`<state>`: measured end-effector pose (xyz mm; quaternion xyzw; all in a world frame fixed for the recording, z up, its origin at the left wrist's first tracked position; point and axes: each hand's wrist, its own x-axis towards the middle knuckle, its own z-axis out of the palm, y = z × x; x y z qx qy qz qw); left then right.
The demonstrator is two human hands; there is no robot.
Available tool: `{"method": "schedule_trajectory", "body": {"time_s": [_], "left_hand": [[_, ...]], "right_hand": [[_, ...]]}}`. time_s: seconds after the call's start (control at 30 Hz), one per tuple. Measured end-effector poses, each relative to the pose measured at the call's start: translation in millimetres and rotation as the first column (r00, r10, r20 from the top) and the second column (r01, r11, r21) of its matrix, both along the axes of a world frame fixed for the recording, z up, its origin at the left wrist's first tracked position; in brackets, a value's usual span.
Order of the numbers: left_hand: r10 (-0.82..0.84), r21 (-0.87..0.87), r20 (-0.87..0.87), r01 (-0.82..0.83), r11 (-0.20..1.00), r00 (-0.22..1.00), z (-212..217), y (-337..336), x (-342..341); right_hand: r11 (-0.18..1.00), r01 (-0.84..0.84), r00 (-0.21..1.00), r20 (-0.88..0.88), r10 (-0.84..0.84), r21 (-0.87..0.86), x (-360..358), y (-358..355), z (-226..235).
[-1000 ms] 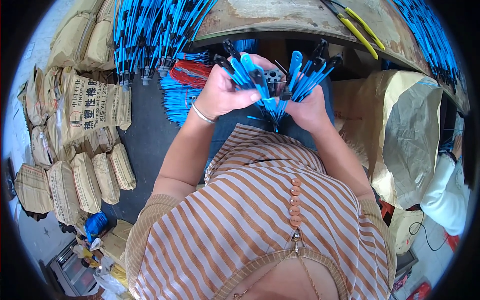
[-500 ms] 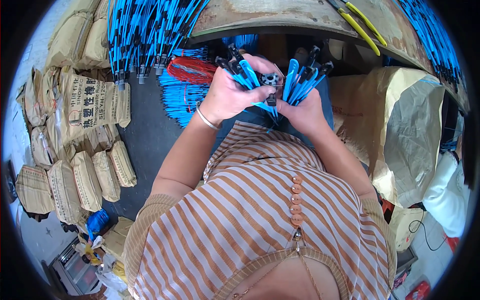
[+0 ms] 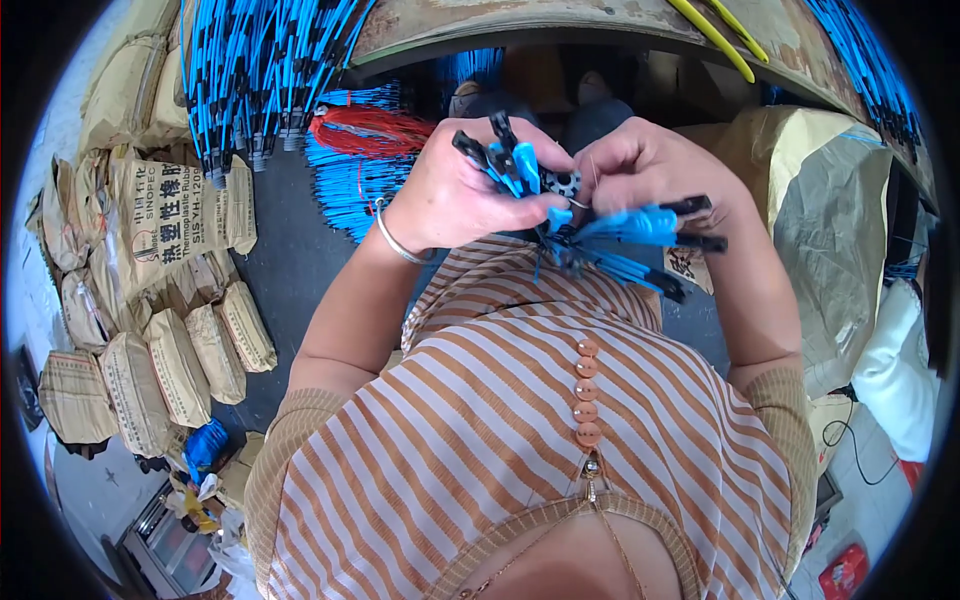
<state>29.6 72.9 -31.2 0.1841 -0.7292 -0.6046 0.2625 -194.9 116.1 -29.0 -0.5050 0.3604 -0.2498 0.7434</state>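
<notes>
My left hand (image 3: 470, 195) is closed around a bundle of thin blue strips (image 3: 527, 165) with black plastic ends. A round black toothed end (image 3: 562, 185) shows at the middle of the bundle, beside my left thumb. Level with it on the right, my right hand (image 3: 675, 170) pinches a thin wire-like strand (image 3: 592, 168) that loops by the bundle. More blue strips (image 3: 635, 228) from this bundle fan out to the right under my right hand, blurred by motion. Part of the bundle is hidden behind my left fingers.
Many blue strips with black ends (image 3: 250, 85) hang over the wooden table (image 3: 480, 22) edge at upper left. Red strands (image 3: 365, 130) lie on stacked blue strips (image 3: 345, 185). Yellow-handled pliers (image 3: 715, 38) rest on the table. Paper sacks (image 3: 140, 385) stand left; an open paper sack (image 3: 825, 250) stands right.
My right hand has let go of its part of the bundle and risen to pinch the thin strand. The right-hand strips have swung down to the right. My left hand keeps its hold.
</notes>
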Motion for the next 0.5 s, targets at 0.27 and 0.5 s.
{"method": "schedule_trajectory", "body": {"time_s": [0.27, 0.5], "left_hand": [[0.067, -0.046, 0.064, -0.064, 0.997, 0.996, 2.5, 4.6, -6.6], [0.105, -0.131, 0.078, -0.094, 0.987, 0.991, 1.6, 11.3, -13.4]], "right_hand": [[0.967, 0.203, 0.974, -0.073, -0.216, -0.153, 7.2, 22.9, -9.9], [0.909, 0.384, 0.91, -0.101, -0.402, -0.16, 12.0, 32.6, -13.2]]}}
